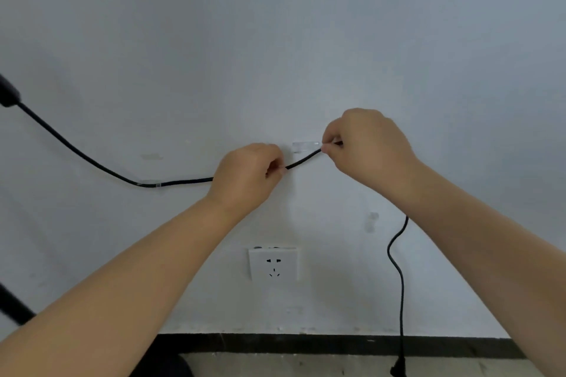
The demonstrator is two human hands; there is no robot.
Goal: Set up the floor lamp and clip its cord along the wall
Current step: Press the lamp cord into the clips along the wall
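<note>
A black lamp cord (92, 162) runs down from an inline switch at the left edge, through a clear clip (150, 184) on the white wall, then behind my left hand (248, 174). My left hand pinches the cord. A short stretch of cord (303, 158) rises to my right hand (367, 147), which pinches it just below a second clear clip (306, 146). Beyond my right arm the cord hangs down to a black plug (399, 369) near the floor.
A white wall socket (273, 265) sits below my hands. A third clear clip (372, 219) is stuck on the wall at lower right. A dark skirting strip (306, 344) runs along the floor. A black lamp pole (12, 306) crosses the lower left corner.
</note>
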